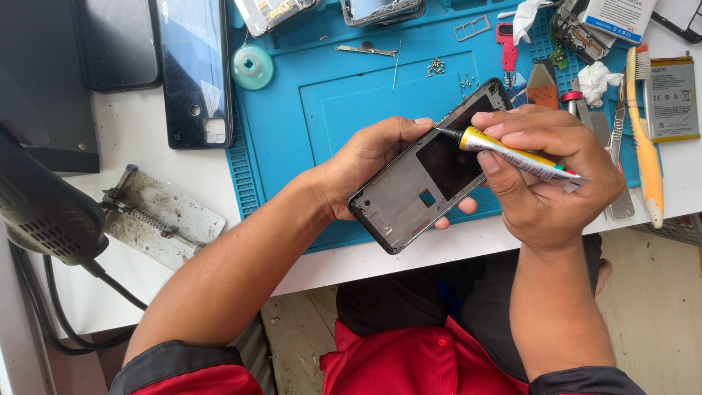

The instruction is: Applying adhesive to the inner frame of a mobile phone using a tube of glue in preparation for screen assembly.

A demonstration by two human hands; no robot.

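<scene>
My left hand (369, 164) grips a bare phone frame (409, 197), dark grey and tilted, over the front edge of a blue work mat (344, 95). My right hand (548, 175) pinches a small yellow glue tube (512, 153). Its thin black nozzle touches the frame's upper long edge, right by my left thumb. The frame's inside faces up and shows a dark cavity and a small square cutout.
A black phone back cover (194, 69) lies at the mat's left. Loose screws (436, 67), a teal round part (252, 67), tweezers, a toothbrush (647, 146), a battery (673, 99) and a metal clamp plate (161, 216) surround the mat. A dark tool with cable (44, 212) sits at left.
</scene>
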